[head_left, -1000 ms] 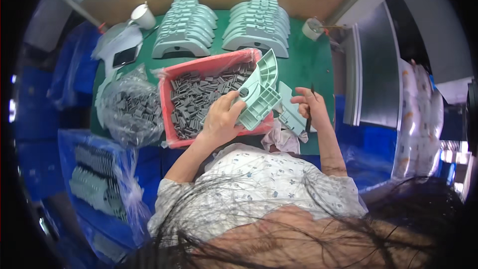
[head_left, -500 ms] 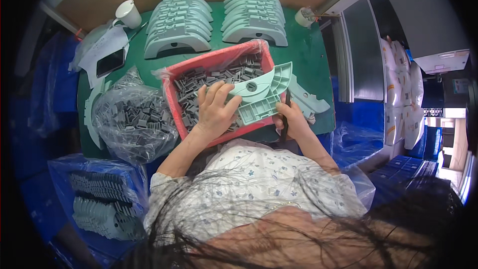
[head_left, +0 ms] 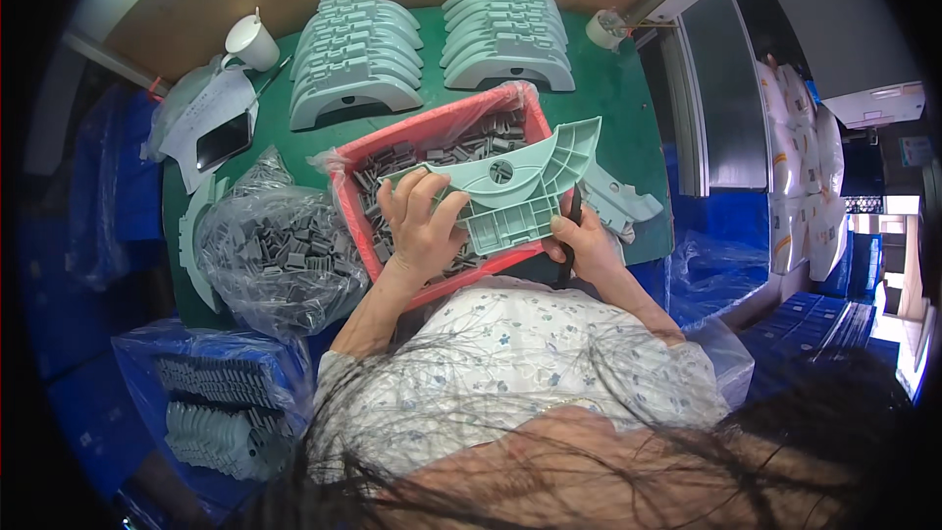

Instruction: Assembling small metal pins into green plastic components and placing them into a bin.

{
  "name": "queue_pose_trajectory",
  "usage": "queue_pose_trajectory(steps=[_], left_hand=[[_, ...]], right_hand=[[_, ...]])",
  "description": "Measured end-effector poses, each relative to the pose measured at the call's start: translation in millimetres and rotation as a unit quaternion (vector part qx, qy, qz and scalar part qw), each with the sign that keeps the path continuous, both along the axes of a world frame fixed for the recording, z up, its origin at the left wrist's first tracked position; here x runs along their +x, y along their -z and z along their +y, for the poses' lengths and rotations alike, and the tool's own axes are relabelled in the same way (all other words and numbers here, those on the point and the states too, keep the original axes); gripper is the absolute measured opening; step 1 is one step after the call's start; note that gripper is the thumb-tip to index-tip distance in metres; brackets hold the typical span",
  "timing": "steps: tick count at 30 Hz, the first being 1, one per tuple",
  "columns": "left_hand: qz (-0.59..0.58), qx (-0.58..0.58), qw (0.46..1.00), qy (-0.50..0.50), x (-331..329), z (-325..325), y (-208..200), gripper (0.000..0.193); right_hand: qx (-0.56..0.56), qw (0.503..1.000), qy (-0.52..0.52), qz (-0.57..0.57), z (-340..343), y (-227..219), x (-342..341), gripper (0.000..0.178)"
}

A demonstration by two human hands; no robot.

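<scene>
A pale green plastic part (head_left: pixel 538 159), curved with a ribbed underside and a round hole, is held over a red crate (head_left: pixel 461 280) lined with clear film. My left hand (head_left: pixel 420 226) grips its left end, fingers over the top edge. At the lower right corner of the part, my right hand (head_left: pixel 589 247) pinches near the ribbed section. A slim black tool (head_left: pixel 576 202) also sits in the right hand, upright between the fingers; its kind cannot be made out. Below the part, the crate holds many small grey clips (head_left: pixel 471 139).
Two rows of similar green parts (head_left: pixel 355 88) (head_left: pixel 508 74) stand at the back of the green table. Left are a clear bag (head_left: pixel 285 255) of grey clips, a phone (head_left: pixel 224 140) and a white mug (head_left: pixel 253 42). Another green part (head_left: pixel 618 198) lies right of the crate.
The green part has turned more toward me, showing more of its ribbed side, and its left end now shows past my left fingers. The whole view has shifted slightly.
</scene>
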State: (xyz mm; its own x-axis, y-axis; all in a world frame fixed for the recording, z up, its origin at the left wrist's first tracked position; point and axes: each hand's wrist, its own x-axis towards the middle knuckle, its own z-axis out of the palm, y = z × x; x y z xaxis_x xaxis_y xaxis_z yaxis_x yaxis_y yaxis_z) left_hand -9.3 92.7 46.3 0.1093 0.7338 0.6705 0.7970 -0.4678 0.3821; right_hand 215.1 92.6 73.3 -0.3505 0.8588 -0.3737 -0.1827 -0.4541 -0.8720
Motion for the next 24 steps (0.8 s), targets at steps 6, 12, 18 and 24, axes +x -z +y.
queue_pose_trajectory(steps=[6, 12, 18, 24], left_hand=[[-0.006, 0.013, 1.0, -0.005, -2.5, 1.8, 8.5, 0.037], [-0.003, 0.033, 0.999, 0.025, -7.1, 3.7, 13.3, 0.033], [0.012, 0.021, 1.0, 0.016, -16.4, 7.8, 6.0, 0.032], [-0.138, -0.024, 0.99, 0.0, -71.1, 43.4, -1.8, 0.027]], right_hand=[[0.023, 0.999, -0.033, 0.015, -2.7, 3.5, 2.0, 0.033], [0.01, 1.0, -0.025, 0.016, -6.9, 5.7, 3.2, 0.035], [0.017, 0.996, -0.086, -0.006, -7.0, 12.3, 3.2, 0.028], [0.006, 0.998, -0.02, -0.066, -9.2, -0.2, -1.1, 0.033]])
